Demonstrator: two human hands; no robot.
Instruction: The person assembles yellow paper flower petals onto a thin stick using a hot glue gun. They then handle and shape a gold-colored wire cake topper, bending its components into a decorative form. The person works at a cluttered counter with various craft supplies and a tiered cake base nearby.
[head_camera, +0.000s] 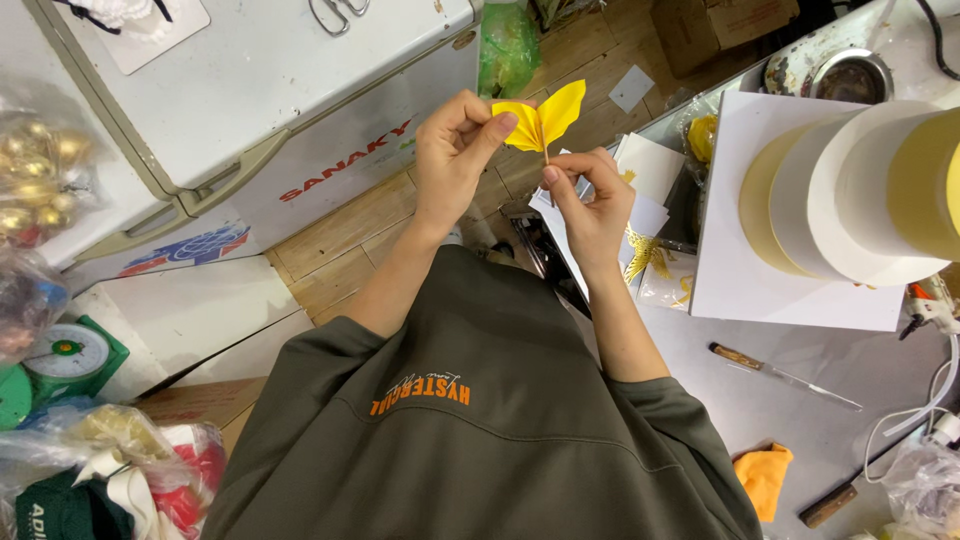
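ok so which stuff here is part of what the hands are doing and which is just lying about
In hand:
- yellow paper leaf, pinched by the left hand
- its thin stem, held by the right hand

Lying about:
- big tape rolls
- knife on the table
- orange cloth
- green scale
- white freezer

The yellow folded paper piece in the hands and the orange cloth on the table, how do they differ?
The yellow folded paper piece is held up between the left hand and right hand; the orange cloth lies untouched on the grey table. The paper is crisp, with two spread wings on a thin stem; the cloth is crumpled. Both are warm-coloured.
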